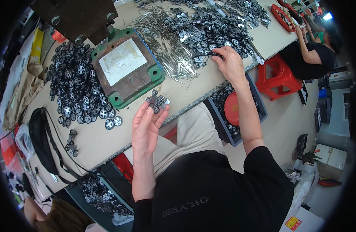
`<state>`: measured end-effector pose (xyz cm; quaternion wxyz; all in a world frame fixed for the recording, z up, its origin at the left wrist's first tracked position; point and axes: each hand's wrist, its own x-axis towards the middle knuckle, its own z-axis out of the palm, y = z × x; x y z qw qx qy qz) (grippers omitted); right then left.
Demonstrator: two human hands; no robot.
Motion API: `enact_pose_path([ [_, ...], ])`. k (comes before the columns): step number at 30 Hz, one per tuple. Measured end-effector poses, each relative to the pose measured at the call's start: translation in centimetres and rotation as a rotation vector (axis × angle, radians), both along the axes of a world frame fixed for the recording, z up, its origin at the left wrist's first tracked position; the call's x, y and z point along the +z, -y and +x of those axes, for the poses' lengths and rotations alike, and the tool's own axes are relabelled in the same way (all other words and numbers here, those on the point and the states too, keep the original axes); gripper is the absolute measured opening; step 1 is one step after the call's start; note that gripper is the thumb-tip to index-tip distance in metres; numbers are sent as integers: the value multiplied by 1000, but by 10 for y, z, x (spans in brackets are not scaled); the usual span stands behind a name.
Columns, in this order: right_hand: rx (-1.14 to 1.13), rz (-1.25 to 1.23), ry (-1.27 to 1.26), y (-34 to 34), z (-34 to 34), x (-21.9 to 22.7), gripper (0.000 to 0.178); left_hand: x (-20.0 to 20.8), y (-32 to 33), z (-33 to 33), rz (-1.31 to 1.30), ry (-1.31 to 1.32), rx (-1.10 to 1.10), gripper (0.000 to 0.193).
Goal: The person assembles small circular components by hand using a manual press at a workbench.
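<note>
My left hand (145,131) is raised over the front edge of the table, its fingertips pinching small grey and black chassis pieces (158,102) with metal pins and a wheel among them. My right hand (230,63) is closed on a small dark part (217,55), whose exact kind is hard to make out. That hand hovers at the near edge of a heap of black and silver chassis parts (199,29), beside some loose wheels (201,50). Thin metal axle pins (178,63) lie scattered between my two hands.
A green press base (158,75) with a white pad stands left of centre, under a dark press head (79,17). Black toy wheels (75,77) are heaped left of it. Crates of parts (265,112) sit below the table. A red stool (276,77) and another person (313,54) are at right.
</note>
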<state>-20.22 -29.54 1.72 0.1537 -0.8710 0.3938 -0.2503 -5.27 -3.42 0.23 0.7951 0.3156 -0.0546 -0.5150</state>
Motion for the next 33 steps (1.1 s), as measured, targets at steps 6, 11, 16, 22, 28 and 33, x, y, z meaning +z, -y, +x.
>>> enact_pose_path([
  [6,24,-13,167,-4,3,3,16,-2,1,-2,28,26,-9,31],
  [11,122,291,343,-36,-5,16,17,-2,2,-1,36,46,-24,30],
  [16,198,513,137,-53,-10,16,24,-3,2,-3,32,76,-46,30],
  [22,152,203,-49,-52,-17,12,24,-3,-1,-2,23,68,-40,28],
  [28,258,107,-63,-42,-18,12,26,-2,-1,-3,33,46,-32,26],
  [33,355,739,330,-67,-8,23,30,-3,1,-4,26,53,-42,27],
])
